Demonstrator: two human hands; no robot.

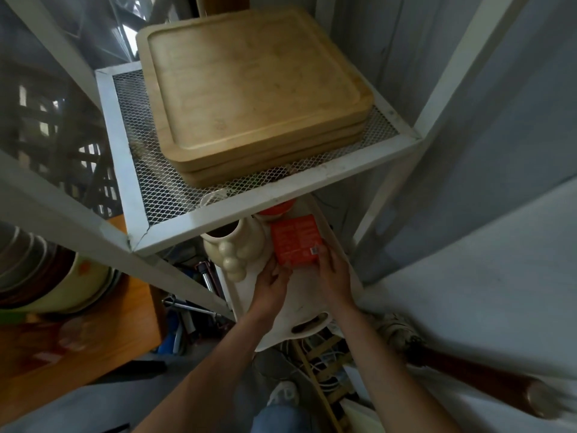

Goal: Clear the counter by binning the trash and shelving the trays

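Both hands, left hand [272, 281] and right hand [331, 270], hold the orange box [295, 239] over the white tray [299, 310]. It could bump the cream vase [232, 254] and tip it.

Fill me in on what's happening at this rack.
A person is reaching under the mesh shelf. The left hand and right hand hold an orange box over a white tray that also carries a cream jug. A stack of wooden trays already sits on the shelf above.
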